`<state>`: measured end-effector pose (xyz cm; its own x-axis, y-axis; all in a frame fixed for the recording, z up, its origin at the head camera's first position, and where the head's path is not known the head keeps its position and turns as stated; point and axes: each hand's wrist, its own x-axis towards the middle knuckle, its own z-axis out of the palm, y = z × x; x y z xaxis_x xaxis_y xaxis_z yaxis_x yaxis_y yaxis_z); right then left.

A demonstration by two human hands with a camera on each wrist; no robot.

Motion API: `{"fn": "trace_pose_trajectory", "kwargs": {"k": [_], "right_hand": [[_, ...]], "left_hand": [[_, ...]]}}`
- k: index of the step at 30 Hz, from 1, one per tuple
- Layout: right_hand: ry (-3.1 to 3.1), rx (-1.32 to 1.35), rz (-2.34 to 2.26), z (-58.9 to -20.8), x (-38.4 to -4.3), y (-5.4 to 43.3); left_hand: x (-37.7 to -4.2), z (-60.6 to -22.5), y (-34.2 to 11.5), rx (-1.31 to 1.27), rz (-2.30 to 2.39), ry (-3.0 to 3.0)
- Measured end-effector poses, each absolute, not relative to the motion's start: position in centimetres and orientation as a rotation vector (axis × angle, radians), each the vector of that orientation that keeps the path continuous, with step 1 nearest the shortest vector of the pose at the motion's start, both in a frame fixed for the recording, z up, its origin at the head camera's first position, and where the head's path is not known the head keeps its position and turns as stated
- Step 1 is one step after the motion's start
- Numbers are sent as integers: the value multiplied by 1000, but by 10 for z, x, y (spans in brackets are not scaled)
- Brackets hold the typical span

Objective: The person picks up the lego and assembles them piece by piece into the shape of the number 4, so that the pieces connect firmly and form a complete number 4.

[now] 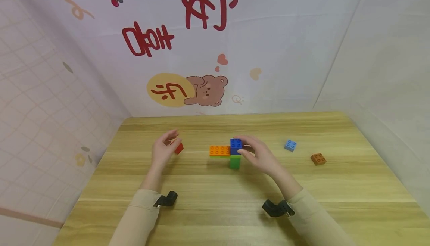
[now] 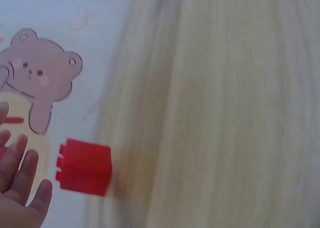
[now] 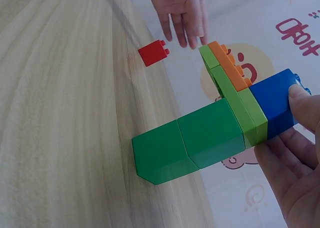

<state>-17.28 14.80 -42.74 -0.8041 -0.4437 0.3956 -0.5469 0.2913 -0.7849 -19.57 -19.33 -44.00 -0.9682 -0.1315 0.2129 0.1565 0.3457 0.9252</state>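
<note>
My right hand (image 1: 263, 156) pinches the dark blue brick (image 1: 236, 149) between thumb and fingers. That brick sits on top of a small upright tower. Under it, in the right wrist view, come lime green plates (image 3: 235, 100) and two stacked green bricks (image 3: 212, 133) standing on the table. An orange brick (image 1: 219, 150) lies on the lime part that juts out left beside the blue brick. My left hand (image 1: 164, 149) hovers with loosely spread fingers by a red brick (image 2: 85, 168). The right wrist view shows a gap between those fingers and the red brick, which rests on the table.
A light blue brick (image 1: 290, 145) and a brown brick (image 1: 318, 159) lie on the wooden table (image 1: 208, 208), right of the tower. A printed cloth wall (image 1: 285, 44) rises behind the table's far edge.
</note>
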Motion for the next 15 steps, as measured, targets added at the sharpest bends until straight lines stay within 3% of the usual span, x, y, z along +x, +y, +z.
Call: {"fn": "trace_pose_trajectory", "kwargs": {"k": [15], "right_hand": [[-2452,915,1555,-426,-172,147]], "left_hand": [[-202,-462,-213,134,-1828,-2484]]}}
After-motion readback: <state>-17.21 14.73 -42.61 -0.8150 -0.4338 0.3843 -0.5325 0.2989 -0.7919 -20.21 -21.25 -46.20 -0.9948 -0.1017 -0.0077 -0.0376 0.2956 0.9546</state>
